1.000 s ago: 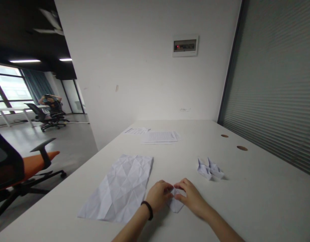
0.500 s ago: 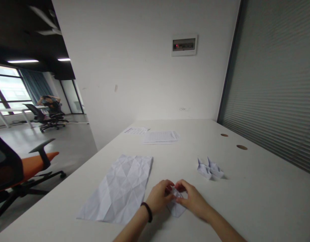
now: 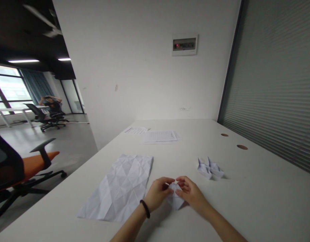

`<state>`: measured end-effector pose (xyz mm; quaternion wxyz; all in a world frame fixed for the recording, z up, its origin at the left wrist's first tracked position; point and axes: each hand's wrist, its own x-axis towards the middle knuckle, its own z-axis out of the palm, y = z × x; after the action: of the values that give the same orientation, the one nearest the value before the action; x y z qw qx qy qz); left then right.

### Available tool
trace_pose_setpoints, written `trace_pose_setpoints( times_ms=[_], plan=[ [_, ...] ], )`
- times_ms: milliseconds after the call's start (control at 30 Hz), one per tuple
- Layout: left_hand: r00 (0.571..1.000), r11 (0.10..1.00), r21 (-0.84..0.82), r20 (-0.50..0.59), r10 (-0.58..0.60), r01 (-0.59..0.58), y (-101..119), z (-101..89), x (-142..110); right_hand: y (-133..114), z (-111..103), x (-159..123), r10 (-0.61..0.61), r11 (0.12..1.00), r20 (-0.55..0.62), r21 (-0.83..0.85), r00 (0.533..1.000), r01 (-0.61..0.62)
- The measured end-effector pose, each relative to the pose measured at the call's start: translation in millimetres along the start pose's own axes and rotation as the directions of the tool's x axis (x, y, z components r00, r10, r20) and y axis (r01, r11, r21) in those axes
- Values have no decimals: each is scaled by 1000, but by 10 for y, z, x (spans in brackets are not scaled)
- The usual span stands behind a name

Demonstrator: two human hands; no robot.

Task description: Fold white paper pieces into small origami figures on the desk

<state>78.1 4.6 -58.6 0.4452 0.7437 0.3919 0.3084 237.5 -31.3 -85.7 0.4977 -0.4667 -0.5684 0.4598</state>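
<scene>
Left hand (image 3: pixel 157 194): fingers curled, gripping the folded paper (image 3: pixel 175 201) from the left.
Right hand (image 3: pixel 191 193): fingers curled, gripping it from the right.
Left of hands: creased paper sheet (image 3: pixel 117 188).

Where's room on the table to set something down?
Bare table lies right of the paper boats, and between them and the printed sheets. Crowded: the left hand and right hand around the folded paper, beside the creased sheet.
</scene>
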Motion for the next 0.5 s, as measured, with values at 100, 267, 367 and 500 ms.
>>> trace_pose_setpoints(
  times_ms=[100, 267, 367, 500],
  plan=[
    [996, 973, -212, -33, 84, -89, 13, -7, 15, -16, 32, -13, -8, 998, 30, 61, 1000, 6],
    [975, 964, -154, -91, 203, -215, 64, 47, -2, -101, 60, -48, -187, 965, -123, -206, 975, 160],
    [949, 961, 61, -149, 277, -271, 106, 59, -32, -157, 28, -69, -346, 869, -130, -417, 929, 266],
    [919, 912, 210, -103, 380, -354, 161, 39, -85, -158, -19, -87, -403, 715, -47, -640, 914, 282]
  ],
)
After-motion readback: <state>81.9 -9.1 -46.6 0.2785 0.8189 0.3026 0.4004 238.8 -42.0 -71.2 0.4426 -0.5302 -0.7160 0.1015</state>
